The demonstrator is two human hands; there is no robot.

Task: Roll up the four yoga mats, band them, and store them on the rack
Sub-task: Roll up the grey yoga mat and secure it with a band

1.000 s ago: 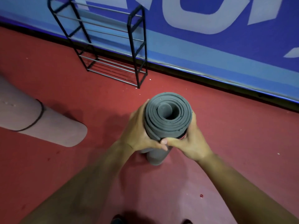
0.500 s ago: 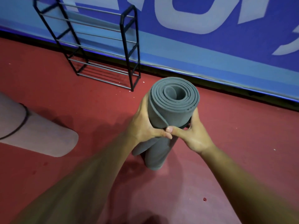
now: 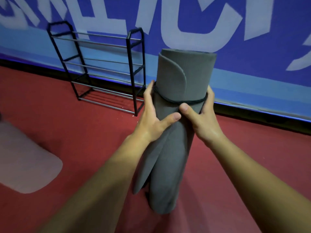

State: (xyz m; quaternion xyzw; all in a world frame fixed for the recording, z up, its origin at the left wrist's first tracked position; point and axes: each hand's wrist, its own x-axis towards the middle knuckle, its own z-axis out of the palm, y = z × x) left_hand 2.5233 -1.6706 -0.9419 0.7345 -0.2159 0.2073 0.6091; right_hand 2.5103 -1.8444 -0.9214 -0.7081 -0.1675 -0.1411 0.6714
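Observation:
A rolled grey yoga mat [image 3: 176, 78] stands upright on the red floor in front of me. A thin black band [image 3: 170, 99] circles it about a third of the way down. My left hand [image 3: 154, 118] grips the roll's left side and my right hand [image 3: 200, 118] grips its right side, both just at the band, thumbs meeting at the front. A loose flap of the mat hangs out at the lower left. A pink rolled mat [image 3: 25, 162] lies on the floor at the far left. The black wire rack [image 3: 104, 68] stands against the wall, its shelves bare.
A blue wall banner with large pale letters [image 3: 202, 22] runs along the back, with a dark baseboard strip beneath. Red floor [image 3: 84, 132] stretches between me and the rack.
The view has tipped up from the roll's top to its side. The black band sits further down the roll, and my hands have slid down with it.

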